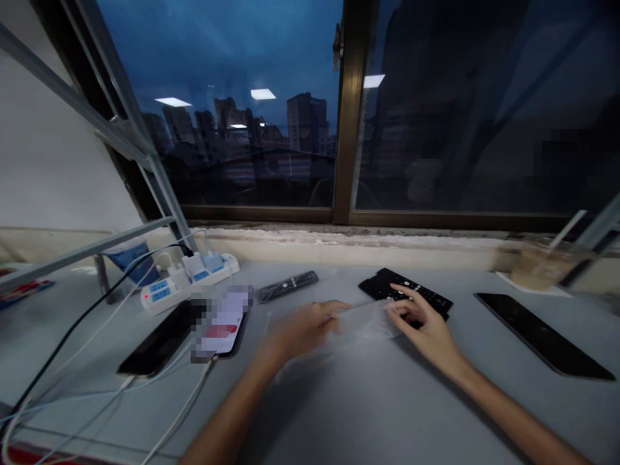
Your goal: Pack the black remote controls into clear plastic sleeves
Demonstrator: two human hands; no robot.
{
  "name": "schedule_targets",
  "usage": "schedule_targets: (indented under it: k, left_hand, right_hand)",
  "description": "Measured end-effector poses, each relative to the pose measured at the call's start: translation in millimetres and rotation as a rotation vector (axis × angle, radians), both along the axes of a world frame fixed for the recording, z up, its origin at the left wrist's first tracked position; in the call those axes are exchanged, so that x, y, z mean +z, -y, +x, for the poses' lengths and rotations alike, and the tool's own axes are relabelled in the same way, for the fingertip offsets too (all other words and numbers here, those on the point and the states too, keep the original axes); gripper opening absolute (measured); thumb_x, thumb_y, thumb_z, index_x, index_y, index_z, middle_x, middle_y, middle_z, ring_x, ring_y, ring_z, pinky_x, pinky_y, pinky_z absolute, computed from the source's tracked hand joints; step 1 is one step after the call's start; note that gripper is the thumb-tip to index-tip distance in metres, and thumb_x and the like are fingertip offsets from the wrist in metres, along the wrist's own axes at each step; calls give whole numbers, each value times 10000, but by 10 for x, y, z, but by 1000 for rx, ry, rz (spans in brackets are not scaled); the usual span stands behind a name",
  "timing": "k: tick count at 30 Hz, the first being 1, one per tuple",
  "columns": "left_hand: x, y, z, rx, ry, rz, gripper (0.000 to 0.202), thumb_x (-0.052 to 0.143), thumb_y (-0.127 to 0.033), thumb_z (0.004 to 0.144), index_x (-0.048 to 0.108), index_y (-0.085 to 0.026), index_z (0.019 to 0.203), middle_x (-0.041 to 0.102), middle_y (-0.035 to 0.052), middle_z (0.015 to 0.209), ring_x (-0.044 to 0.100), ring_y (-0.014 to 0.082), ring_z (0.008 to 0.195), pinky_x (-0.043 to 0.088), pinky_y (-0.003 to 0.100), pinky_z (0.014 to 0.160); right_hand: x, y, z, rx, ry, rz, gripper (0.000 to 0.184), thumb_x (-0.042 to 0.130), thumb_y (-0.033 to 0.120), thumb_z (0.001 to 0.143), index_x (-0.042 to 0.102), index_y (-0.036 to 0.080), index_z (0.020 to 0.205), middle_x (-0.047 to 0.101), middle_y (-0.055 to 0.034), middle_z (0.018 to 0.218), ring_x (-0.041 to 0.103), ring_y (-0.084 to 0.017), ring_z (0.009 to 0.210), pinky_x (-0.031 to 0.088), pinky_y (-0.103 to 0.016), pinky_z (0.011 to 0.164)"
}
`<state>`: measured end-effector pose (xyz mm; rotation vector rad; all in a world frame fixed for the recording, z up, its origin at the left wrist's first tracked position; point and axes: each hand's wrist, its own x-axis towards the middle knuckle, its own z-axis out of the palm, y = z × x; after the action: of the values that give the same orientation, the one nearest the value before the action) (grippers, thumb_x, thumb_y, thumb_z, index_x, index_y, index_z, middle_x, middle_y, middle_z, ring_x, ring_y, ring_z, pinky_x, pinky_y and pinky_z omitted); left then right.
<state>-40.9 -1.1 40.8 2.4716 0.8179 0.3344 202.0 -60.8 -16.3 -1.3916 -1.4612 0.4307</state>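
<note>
A thin clear plastic bag is stretched between my hands above the grey table. My left hand, smeared by motion, grips the bag's left part with its fingers closed. At the bag's right end my right hand pinches the plastic between thumb and fingers, other fingers raised. Just behind the right hand lie black remote controls, side by side or overlapping, partly hidden by the fingers. Another remote control, seemingly inside a clear bag, rests farther back on the left.
Left on the table are a dark phone, a lit phone and a white power strip with plugs and trailing cables. To the right lie a black phone-like slab and an iced drink cup with a straw. A window stands behind.
</note>
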Motion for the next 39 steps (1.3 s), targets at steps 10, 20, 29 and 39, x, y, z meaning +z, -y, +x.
schedule_targets:
  k: [10,20,29,39]
  left_hand:
    - [-157,107,168,258,-298,264,386,508,-486,794,584,-140,949,596,121,1044,533,274,1016,389,413,896]
    - [-111,52,69,314,-404,235,462,275,-460,887,611,-163,776,646,88,809,613,226,810,424,337,734]
    - [-99,56,73,289,-307,118,256,525,-414,758,611,-188,840,640,45,897,594,206,829,402,292,730]
    - [50,3,39,248,-51,37,128,489,-237,802,551,-224,913,638,-19,876,569,132,794,379,225,637]
  right_hand:
    - [-40,-37,29,-2,-128,5,526,575,426,764,471,209,1232,652,-67,910,551,-122,602,465,-266,558]
    - [-52,-27,48,20,-128,23,512,578,413,769,478,207,1227,661,-54,856,567,-125,586,473,-274,563]
    - [-96,-5,-40,110,11,-36,452,536,398,793,503,233,1213,654,-44,901,586,-137,656,496,-265,534]
    - [18,36,-92,68,-70,-71,502,559,419,774,448,279,1244,606,-52,1054,573,-190,915,495,-275,635]
